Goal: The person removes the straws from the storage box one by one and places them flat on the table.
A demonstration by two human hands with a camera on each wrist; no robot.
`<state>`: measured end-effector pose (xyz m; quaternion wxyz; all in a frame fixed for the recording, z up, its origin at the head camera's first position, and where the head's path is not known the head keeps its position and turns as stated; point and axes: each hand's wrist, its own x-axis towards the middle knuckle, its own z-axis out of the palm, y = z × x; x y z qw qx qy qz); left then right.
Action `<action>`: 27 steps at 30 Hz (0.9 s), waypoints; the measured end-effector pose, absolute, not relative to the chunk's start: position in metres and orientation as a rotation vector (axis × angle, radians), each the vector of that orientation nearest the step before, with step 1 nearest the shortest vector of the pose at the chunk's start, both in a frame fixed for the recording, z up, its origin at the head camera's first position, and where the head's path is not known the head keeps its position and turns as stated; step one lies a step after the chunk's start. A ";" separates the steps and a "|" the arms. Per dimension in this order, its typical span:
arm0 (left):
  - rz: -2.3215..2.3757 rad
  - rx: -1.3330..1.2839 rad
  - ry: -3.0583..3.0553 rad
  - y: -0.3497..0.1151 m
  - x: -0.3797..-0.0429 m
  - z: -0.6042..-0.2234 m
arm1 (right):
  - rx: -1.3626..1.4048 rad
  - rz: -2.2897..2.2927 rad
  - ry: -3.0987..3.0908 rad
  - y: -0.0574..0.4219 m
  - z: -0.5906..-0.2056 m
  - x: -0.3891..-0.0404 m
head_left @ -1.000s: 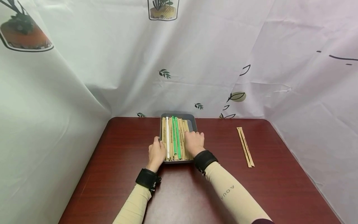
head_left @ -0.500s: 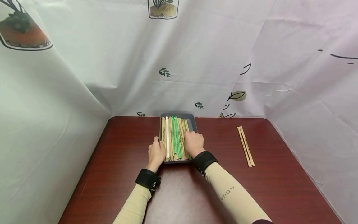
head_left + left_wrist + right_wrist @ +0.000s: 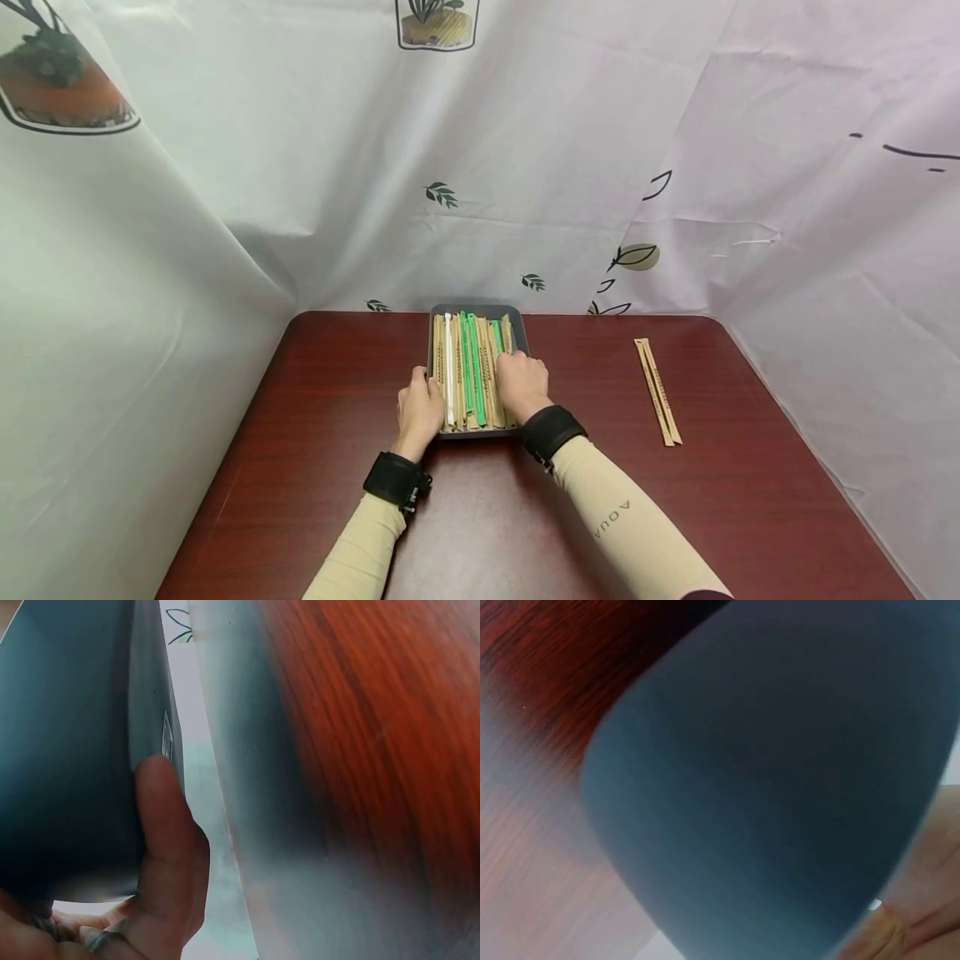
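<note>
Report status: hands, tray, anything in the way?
Left hand grips tray, left side. Right hand over tray's right side, fingertips hidden. Tray holds sticks, some covered by right hand. No obstruction seen; loose pair well off to the right.

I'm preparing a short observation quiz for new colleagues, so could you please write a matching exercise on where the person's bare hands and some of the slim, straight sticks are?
Column one
1. bare left hand
2. bare right hand
3. long, slim white stick
4. pair of flat, slim tan sticks

Column two
A. inside the grey rectangular tray, towards its left side
B. on the dark red wood-grain tabletop, outside the tray
C. over the right part of the tray
D. gripping the tray's left side

Right pairs: 1-D, 2-C, 3-A, 4-B.
</note>
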<state>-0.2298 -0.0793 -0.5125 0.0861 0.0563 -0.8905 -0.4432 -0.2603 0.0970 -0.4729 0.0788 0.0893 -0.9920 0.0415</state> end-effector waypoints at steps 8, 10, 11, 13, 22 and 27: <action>-1.311 0.175 -2.652 -0.081 -0.230 -0.512 | 0.269 0.177 -2.969 0.099 -0.471 -0.260; -1.309 0.174 -2.651 -0.081 -0.230 -0.512 | 0.271 0.168 -2.959 0.099 -0.471 -0.260; -1.309 0.172 -2.650 -0.081 -0.231 -0.512 | 0.273 0.164 -2.957 0.099 -0.471 -0.260; -1.310 0.168 -2.650 -0.080 -0.230 -0.512 | 0.278 0.159 -2.952 0.099 -0.471 -0.259; -1.322 0.147 -2.643 -0.082 -0.229 -0.514 | 0.290 0.198 -2.962 0.104 -0.459 -0.254; -1.307 0.160 -2.628 -0.084 -0.230 -0.514 | 0.263 0.305 -2.918 0.114 -0.434 -0.255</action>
